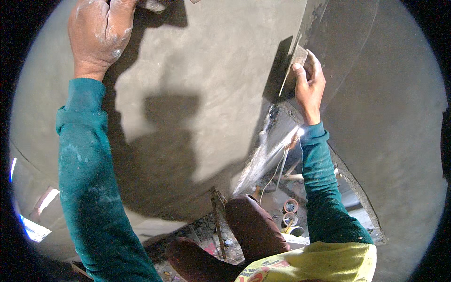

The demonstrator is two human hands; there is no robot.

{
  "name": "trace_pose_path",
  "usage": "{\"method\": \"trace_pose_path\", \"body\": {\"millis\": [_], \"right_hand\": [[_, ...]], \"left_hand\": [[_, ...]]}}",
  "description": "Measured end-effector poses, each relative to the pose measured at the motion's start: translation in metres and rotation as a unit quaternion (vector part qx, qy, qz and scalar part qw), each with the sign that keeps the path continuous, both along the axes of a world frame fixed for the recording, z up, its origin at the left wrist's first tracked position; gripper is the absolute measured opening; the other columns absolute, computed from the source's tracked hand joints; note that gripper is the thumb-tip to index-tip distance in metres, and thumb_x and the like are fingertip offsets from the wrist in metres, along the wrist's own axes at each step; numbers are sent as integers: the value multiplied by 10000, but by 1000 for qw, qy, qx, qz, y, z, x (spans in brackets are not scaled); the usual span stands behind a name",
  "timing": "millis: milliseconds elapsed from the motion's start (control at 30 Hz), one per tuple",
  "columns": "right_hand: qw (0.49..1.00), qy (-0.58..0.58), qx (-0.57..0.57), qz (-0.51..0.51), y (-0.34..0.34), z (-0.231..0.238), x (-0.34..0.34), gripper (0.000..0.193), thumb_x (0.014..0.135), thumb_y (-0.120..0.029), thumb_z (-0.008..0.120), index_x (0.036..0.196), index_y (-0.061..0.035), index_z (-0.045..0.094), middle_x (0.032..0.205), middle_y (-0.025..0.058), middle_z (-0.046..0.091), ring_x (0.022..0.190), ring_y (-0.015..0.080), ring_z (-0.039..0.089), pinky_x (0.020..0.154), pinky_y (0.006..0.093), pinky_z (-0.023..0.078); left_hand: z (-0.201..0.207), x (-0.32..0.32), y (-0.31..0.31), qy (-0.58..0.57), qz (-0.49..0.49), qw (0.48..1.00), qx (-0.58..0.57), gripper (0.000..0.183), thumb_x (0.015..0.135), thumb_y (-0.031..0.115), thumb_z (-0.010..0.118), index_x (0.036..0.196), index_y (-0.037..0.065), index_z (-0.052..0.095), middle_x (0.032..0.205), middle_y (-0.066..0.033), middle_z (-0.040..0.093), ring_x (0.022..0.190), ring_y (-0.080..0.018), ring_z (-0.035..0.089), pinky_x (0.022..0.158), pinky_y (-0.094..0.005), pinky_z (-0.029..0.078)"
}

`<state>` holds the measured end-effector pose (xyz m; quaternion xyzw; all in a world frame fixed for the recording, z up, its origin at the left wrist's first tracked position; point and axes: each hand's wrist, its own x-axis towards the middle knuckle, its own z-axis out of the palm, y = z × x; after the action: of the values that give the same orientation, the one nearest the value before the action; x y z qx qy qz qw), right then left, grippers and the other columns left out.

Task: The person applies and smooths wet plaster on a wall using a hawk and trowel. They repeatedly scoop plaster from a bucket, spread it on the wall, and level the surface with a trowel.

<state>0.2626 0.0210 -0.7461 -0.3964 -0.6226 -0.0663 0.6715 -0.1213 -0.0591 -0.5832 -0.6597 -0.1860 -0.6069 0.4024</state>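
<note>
At the upper left my left hand (97, 35), dusted with pale powder, is raised in front of the grey plastered wall (225, 66). Its fingers run past the top edge of the view, so their grip is hidden. A small greyish piece (155, 5) shows beside it, too cut off to name. My right hand (311, 80) is closed, thumb and fingers pinching a flat grey tool (299, 55) at the wall's vertical corner. The tool's exact kind is unclear. Rough, bright masonry (263, 145) is exposed below that corner.
A bright lamp (301, 131) shines by my right wrist, with a cable (269, 182) trailing down. Far below, several round containers (291, 205) stand on cluttered ground. A thin upright post (217, 221) rises near my knees (249, 221). Another grey wall (394, 117) curves at the right.
</note>
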Motion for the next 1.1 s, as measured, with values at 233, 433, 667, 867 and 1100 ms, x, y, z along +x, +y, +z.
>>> {"method": "trace_pose_path", "body": {"millis": [233, 433, 667, 867, 1100], "right_hand": [[989, -44, 44, -135, 25, 51, 3, 507, 949, -148, 669, 1407, 36, 553, 1278, 214, 696, 1179, 275, 682, 1023, 377, 518], [984, -23, 57, -165, 41, 83, -8, 489, 922, -189, 689, 1355, 22, 609, 1222, 209, 726, 1168, 290, 697, 1010, 379, 519], [991, -62, 100, -57, 24, 78, -31, 483, 946, -174, 678, 1379, 20, 592, 1195, 203, 728, 1119, 244, 695, 976, 358, 531], [980, -46, -24, 190, -55, 11, -93, 521, 947, -67, 662, 1450, -16, 537, 1109, 74, 695, 990, 145, 653, 889, 328, 545], [960, 87, -209, 164, -53, -132, -47, 441, 956, -82, 707, 1353, 47, 567, 1120, 60, 695, 1025, 135, 649, 924, 327, 535]], "left_hand": [[1, -2, -15, 31, -17, 998, -49, 431, 1061, 387, 432, 1200, -17, 491, 846, -106, 511, 706, -185, 535, 616, -335, 458], [6, -13, 3, 33, 44, 998, 16, 435, 1055, 392, 446, 1197, -15, 503, 889, -129, 504, 740, -208, 532, 656, -360, 460], [-7, 16, -14, -72, -52, 992, -92, 445, 1060, 403, 441, 1268, 11, 473, 917, -119, 529, 785, -206, 555, 710, -345, 492], [7, -30, -5, -5, 65, 997, -46, 415, 1044, 365, 525, 1256, 15, 596, 1132, -210, 664, 1017, -347, 665, 894, -424, 516], [5, -22, 0, 28, 102, 994, -7, 355, 1039, 373, 553, 1143, 45, 642, 1107, -185, 613, 986, -359, 651, 885, -402, 508]]}}
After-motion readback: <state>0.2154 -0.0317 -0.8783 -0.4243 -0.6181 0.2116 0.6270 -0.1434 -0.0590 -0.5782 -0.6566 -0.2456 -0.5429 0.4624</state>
